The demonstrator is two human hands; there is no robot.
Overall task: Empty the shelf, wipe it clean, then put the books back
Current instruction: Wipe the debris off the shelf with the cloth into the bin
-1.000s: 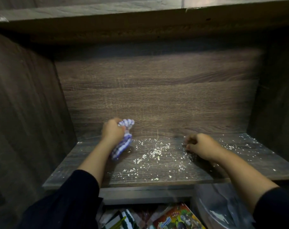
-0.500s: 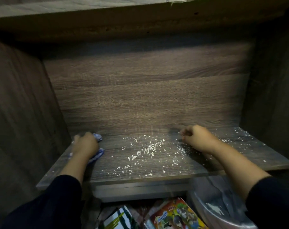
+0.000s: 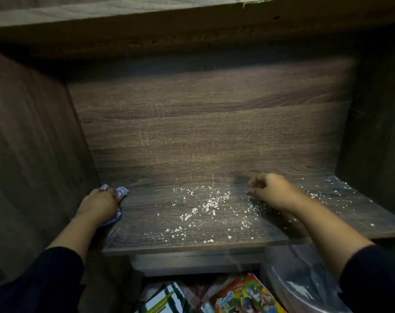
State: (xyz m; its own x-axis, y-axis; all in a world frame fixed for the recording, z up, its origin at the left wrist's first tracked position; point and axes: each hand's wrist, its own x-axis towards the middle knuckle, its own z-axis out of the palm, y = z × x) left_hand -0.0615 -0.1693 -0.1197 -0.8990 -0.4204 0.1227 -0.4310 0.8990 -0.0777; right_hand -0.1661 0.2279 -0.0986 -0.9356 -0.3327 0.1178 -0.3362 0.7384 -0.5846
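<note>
Left hand (image 3: 99,205), clamped on crumpled blue-and-white checked cloth (image 3: 122,192), has shifted from shelf centre to back-left corner of dark wood-grain shelf board (image 3: 214,242). Right hand (image 3: 272,189) unmoved, fingers loosely curled, holding nothing. White crumbs (image 3: 201,206) undisturbed mid-shelf: wiping barely begun. Colourful books (image 3: 241,297) below shelf.

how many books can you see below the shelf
2: a green-striped book at bottom centre, a colourful cartoon-cover book right of it; more may be hidden under the shelf.
</note>
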